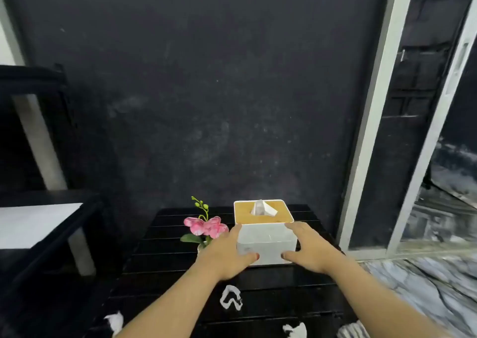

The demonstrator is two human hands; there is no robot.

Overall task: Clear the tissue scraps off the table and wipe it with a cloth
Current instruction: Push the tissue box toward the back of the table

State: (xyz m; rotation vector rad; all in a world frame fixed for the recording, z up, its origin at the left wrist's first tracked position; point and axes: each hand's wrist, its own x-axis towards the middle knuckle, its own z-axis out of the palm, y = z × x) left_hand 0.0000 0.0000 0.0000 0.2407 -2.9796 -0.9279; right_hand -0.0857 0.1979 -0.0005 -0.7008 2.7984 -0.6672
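Note:
A white tissue box [265,239] with a wooden lid and a tissue sticking out stands on the black slatted table [271,293]. My left hand [227,255] presses its left side and my right hand [309,250] its right side, so both grip the box. Tissue scraps lie nearer to me: a twisted one [230,297] between my forearms, one at the left edge [114,322], one at the bottom right [295,330]. A striped cloth [353,331] peeks in at the bottom right.
A small vase with pink orchid flowers [205,228] stands just left of the box, close to my left hand. A dark wall rises behind the table. A black shelf unit [38,224] is on the left, a glass sliding door [413,131] on the right.

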